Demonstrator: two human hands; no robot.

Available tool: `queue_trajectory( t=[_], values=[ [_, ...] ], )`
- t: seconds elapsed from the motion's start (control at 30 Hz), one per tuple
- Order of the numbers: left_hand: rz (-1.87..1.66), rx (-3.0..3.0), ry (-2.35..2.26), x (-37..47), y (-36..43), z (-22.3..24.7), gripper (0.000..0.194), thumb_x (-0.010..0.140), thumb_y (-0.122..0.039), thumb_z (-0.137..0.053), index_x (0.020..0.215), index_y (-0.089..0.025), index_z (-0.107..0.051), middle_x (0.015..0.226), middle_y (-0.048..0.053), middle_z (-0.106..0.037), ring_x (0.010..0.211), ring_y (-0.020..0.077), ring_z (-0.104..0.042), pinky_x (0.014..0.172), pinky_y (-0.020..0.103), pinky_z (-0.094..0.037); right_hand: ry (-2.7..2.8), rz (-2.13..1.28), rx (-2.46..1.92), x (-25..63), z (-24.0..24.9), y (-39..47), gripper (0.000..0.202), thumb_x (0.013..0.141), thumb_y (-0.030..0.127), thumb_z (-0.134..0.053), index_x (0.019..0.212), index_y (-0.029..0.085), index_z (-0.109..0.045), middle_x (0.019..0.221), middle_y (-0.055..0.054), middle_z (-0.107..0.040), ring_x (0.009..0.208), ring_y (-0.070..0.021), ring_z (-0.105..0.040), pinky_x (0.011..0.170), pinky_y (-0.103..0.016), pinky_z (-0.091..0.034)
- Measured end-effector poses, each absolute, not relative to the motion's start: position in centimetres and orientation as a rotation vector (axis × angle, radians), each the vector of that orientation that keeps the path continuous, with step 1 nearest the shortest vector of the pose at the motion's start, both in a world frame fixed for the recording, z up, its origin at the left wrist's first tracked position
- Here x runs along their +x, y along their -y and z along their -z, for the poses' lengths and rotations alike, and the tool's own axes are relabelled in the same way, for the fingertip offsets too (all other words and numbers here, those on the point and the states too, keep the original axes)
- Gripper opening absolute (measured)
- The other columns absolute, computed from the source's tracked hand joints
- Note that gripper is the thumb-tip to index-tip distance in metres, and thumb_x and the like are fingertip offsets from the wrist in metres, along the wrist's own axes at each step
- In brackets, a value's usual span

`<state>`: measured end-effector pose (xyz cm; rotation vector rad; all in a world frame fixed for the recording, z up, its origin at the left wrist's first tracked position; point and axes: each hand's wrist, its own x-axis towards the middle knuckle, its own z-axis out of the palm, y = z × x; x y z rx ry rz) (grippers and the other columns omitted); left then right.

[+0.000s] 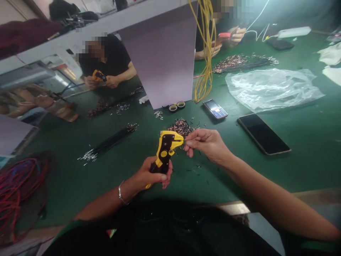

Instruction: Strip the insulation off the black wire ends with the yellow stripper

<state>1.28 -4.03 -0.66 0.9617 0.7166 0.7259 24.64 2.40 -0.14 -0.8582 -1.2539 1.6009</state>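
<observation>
Yellow-and-black stripper (164, 151): raised over the green table (87, 181); aimed nose-first at three o'clock; tilted lengthwise, roughly from seven o'clock at the handle to one o'clock at the head.
Left hand (146, 174): wrapped round the stripper's grip, towards seven o'clock from its head.
Right hand (206, 143): just beside the nose, at three o'clock; pinching, between thumb and finger, a thin dark wire (184, 140) at the nose.
Gap between hands: bridged only by stripper and wire; not touching each other.
Copper-tipped offcuts (179, 125): heaped beyond the head, towards one o'clock; partly hidden by it.
Black wire bundle (110, 143): lying at nine o'clock; stretched from eight towards two o'clock.
Keypad phone (215, 109): near two o'clock.
Dark-screened phone (263, 133): near three o'clock, well apart from the stripper.
Tape rolls (173, 108): side by side at twelve o'clock, by the foot of the partition.
Partition (165, 60): upright at twelve o'clock; blocking part of the far side.
Plastic bag (274, 87): spread at two o'clock, beyond both phones.
</observation>
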Motion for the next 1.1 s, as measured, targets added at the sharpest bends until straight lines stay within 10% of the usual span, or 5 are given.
queue_trajectory(
  t=[0.57, 1.1],
  values=[
    [-0.787, 1.003, -0.765, 1.7, 4.2, 0.1, 0.02, 0.072, -0.019, -0.079, 0.081, -0.013, -0.062, 0.048, -0.006, -0.053, 0.034, 0.0056, -0.044, 0.037, 0.019, -0.04, 1.279, -1.558, -0.843, 24.8, -0.4, -2.1, 0.025, 0.069, 0.038, -0.082, 0.073, 0.017, -0.067, 0.062, -0.003, -0.071, 0.048, -0.0151, -0.066, 0.051, -0.032, -0.053],
    [-0.934, 0.978, -0.637, 0.7, 2.6, -0.7, 0.037, 0.068, -0.011, -0.07, 0.105, -0.012, -0.064, 0.082, 0.006, -0.064, 0.063, 0.0159, -0.059, 0.057, 0.032, -0.051, 1.263, -1.58, -0.869, 24.7, 0.6, -2.9, 0.02, 0.07, 0.03, -0.079, 0.073, 0.017, -0.065, 0.06, -0.002, -0.07, 0.047, -0.0137, -0.065, 0.049, -0.03, -0.051]
  ],
)
